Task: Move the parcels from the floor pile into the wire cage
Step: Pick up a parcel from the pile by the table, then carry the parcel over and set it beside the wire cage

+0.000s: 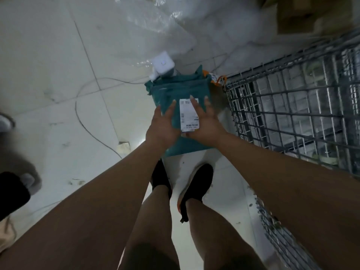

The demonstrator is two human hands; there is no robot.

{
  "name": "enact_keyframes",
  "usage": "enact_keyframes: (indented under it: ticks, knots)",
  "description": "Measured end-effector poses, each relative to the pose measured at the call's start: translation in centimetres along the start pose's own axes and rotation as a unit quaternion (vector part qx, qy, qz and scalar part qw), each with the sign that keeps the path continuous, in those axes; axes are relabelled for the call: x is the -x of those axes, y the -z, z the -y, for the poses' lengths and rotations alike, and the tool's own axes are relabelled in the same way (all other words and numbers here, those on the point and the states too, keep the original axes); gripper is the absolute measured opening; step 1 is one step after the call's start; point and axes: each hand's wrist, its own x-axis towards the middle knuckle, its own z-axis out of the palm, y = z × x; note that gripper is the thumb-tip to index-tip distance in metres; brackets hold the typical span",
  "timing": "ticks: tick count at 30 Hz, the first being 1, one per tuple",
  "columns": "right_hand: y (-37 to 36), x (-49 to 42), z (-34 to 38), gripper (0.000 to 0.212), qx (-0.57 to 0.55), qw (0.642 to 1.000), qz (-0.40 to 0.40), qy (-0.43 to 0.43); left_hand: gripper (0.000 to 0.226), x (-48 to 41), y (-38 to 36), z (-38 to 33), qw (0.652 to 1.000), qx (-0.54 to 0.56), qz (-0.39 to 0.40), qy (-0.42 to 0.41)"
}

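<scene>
A teal plastic parcel [181, 90] with a white shipping label [187, 115] is right in front of me, above the tiled floor. My left hand [161, 129] lies on its left side with fingers stretched forward. On the right half my right hand [204, 123] lies flat, its fingers straight over the label. The wire cage [296, 106] stands just right of the parcel, its top open. An orange-edged parcel [216, 79] peeks out behind the teal one.
A white box [163, 64] lies on the floor beyond the parcel, by crumpled clear plastic sheeting [155, 20]. Thin cables [93, 131] run across the tiles. Cardboard boxes [298, 14] sit at the top right. My black shoes [196, 184] stand below the parcel.
</scene>
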Motion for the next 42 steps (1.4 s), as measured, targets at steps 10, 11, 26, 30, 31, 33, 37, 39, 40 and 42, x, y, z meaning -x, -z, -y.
enact_keyframes:
  ticks: [10, 11, 26, 30, 31, 33, 37, 39, 40, 42]
  knots:
    - [13.4, 21.8, 17.9, 0.098, 0.092, 0.974, 0.134, 0.155, 0.096, 27.3, 16.6, -9.5, 0.985, 0.148, -0.093, 0.018]
    - [14.2, 24.1, 19.9, 0.1, 0.103, 0.967, 0.156, 0.173, 0.094, 30.2, 18.0, -9.8, 0.981, 0.158, -0.108, 0.023]
    - [2.0, 48.2, 43.6, 0.075, 0.282, 0.835, 0.209, 0.423, 0.047, 66.9, 18.1, 0.2, 0.801, 0.376, -0.433, 0.172]
    - [-4.9, 53.8, 46.3, 0.075, 0.333, 0.784, 0.248, 0.461, 0.045, 74.2, 13.3, 5.4, 0.738, 0.41, -0.479, 0.241]
    - [-6.7, 55.1, 46.8, 0.076, 0.348, 0.771, 0.256, 0.468, 0.044, 75.9, 12.0, 6.8, 0.72, 0.418, -0.49, 0.256]
    - [-10.3, 57.7, 47.7, 0.077, 0.378, 0.745, 0.269, 0.48, 0.042, 79.4, 9.5, 9.5, 0.689, 0.429, -0.511, 0.283]
    - [-17.4, 63.2, 48.6, 0.094, 0.434, 0.691, 0.293, 0.499, 0.039, 86.9, 4.5, 14.3, 0.639, 0.45, -0.533, 0.324]
    - [-20.9, 66.3, 48.9, 0.109, 0.454, 0.667, 0.291, 0.514, 0.038, 90.9, 2.0, 16.4, 0.613, 0.462, -0.541, 0.343]
    - [-22.6, 67.7, 49.1, 0.113, 0.458, 0.658, 0.293, 0.52, 0.037, 92.9, 0.8, 17.4, 0.605, 0.462, -0.542, 0.355]
    - [-26.2, 70.2, 49.3, 0.118, 0.461, 0.643, 0.307, 0.528, 0.035, 96.6, -1.2, 19.3, 0.591, 0.456, -0.544, 0.383]
